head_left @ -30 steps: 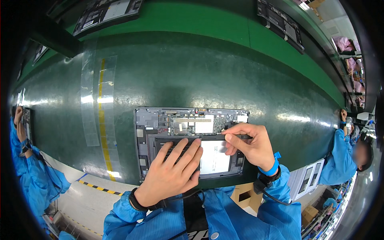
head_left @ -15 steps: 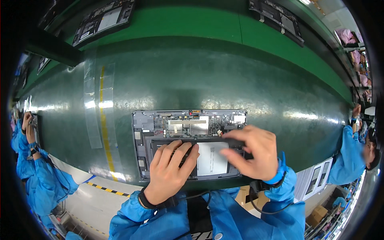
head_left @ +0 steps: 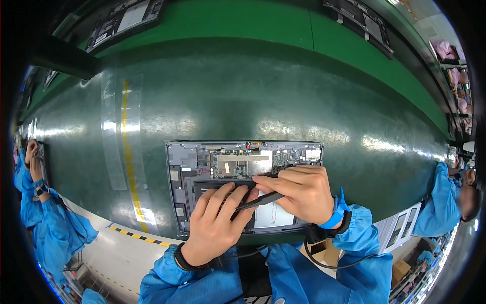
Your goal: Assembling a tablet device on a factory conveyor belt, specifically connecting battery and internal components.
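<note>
An opened laptop base (head_left: 183,153) lies at the table's near edge, its circuit board (head_left: 235,164) and inner parts exposed. Below the board are a black battery-like block (head_left: 204,186) and a silver-white panel (head_left: 273,217). My left hand (head_left: 215,223) rests on the black block, fingers spread and slightly bent, partly hiding it. In my right hand (head_left: 304,192) is a slim black tool (head_left: 266,198), slanting down to the left; its exact kind is unclear. Its lower end reaches my left fingers, while my right fingertips sit close to the board's lower edge.
A dark green table (head_left: 223,96) bears a yellow line (head_left: 129,162) under clear tape. More opened laptop bases (head_left: 132,20) stand on the green ledge beyond. Co-workers in blue sleeves (head_left: 430,202) are at both sides. A cable (head_left: 334,266) hangs from my right wrist.
My right hand has moved left and turned, bringing the black tool across the silver-white panel to my left fingers. My left hand has stayed almost in place.
</note>
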A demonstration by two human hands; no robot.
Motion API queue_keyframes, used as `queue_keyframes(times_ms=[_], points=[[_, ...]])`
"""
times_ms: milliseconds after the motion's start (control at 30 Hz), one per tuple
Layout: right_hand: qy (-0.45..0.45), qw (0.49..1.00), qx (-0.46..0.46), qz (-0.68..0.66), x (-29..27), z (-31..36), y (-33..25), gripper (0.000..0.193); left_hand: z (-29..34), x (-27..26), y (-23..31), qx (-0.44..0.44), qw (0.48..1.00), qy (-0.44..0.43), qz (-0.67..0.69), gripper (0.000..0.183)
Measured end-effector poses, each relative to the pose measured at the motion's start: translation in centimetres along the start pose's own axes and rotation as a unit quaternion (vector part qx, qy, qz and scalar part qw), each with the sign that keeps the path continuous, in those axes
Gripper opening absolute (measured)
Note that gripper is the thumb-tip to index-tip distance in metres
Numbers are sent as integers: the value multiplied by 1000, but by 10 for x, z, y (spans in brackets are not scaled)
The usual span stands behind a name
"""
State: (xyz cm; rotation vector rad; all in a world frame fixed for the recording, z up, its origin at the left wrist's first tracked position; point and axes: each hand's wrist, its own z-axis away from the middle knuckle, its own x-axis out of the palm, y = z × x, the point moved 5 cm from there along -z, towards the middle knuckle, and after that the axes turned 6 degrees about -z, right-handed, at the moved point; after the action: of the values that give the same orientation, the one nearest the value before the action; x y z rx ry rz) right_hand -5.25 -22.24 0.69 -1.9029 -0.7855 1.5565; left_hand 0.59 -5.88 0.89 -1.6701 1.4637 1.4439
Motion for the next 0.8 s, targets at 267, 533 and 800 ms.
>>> queue_keyframes(times_ms=[267, 533, 800], points=[[30, 985, 129, -113, -22, -3, 2, 24, 0, 1, 1, -4, 1000, -17, -13, 33], [7, 972, 206, -111, -37, 22, 6, 23, 0, 1, 3, 21, 998, -43, -38, 41], [24, 991, 100, -84, -23, 19, 5, 20, 0, 1, 4, 19, 998, -42, -46, 42]])
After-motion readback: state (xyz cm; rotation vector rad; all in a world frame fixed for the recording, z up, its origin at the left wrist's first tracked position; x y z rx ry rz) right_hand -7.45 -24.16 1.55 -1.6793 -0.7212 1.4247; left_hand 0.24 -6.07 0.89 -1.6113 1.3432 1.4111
